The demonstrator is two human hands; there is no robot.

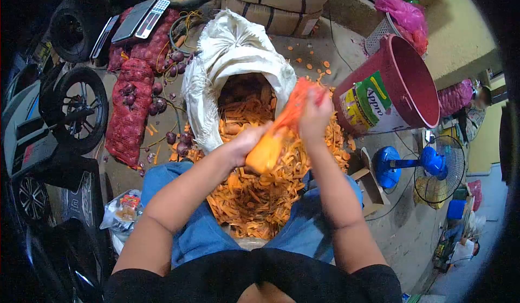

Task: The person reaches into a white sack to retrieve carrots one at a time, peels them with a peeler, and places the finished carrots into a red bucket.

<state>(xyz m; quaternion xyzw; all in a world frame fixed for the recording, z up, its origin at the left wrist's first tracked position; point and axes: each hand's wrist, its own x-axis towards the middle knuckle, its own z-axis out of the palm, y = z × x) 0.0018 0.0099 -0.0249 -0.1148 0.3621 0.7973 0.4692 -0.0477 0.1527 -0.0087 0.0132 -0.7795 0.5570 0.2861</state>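
My left hand is closed around the thick end of an orange carrot, which slants up and away to the right. At its far end my right hand is closed and smeared by motion. A red-orange blur shows by those fingers; I cannot tell what they hold. Beneath both hands lies a big heap of carrot peelings, spread between my knees. Just beyond stands a white woven sack, its mouth rolled open toward me, with carrots inside.
At the right, a dark red bucket leans beside the heap, with a blue fan nearer me. Net bags of red onions lie left, a scale on one. A motorcycle wheel is further left; cartons stand behind.
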